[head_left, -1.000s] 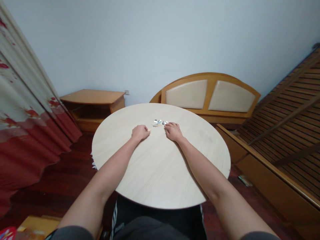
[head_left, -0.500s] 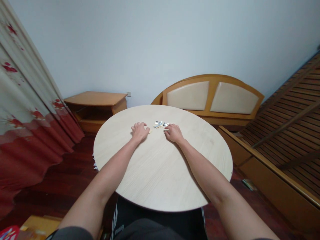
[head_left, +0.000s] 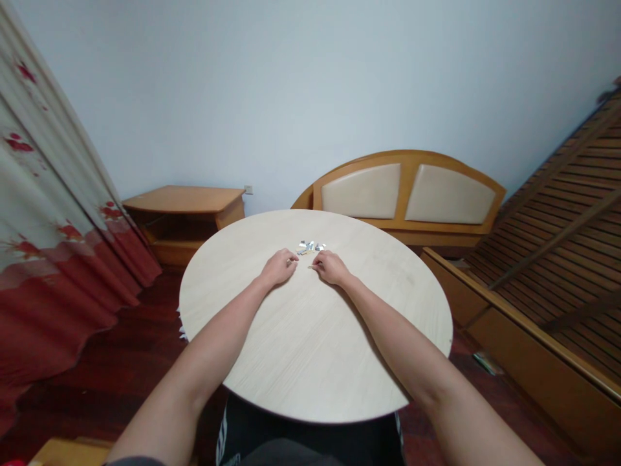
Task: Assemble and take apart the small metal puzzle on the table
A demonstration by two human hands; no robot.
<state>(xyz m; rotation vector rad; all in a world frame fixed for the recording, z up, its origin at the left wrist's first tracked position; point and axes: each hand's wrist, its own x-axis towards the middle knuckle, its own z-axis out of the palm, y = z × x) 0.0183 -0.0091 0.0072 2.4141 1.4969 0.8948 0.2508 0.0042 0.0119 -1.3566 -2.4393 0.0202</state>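
On the round pale table (head_left: 301,349) lies a small heap of flat silvery, grey and yellowish pieces (head_left: 310,246), too small to name. Just left of the heap and nearer to me is my left hand (head_left: 280,266), its thumb and fingers pinched on a small pale piece (head_left: 292,261). My right hand (head_left: 332,266) is closed too, opposite it on the near right side of the heap. From its fingertips a thin yellowish piece (head_left: 311,266) sticks out toward the left hand. A narrow gap separates the two hands.
A wooden cabinet (head_left: 187,197) stands behind the table at left, beside a red and white curtain (head_left: 63,220). Behind the table at right are a padded headboard (head_left: 361,191) and a wooden bed frame (head_left: 514,330). Slatted wooden panels (head_left: 572,213) lean at far right.
Both hands have drawn nearer to me and closed, the left also moving right toward the other. Small pieces now show at the fingertips of both. The view has tilted slightly.
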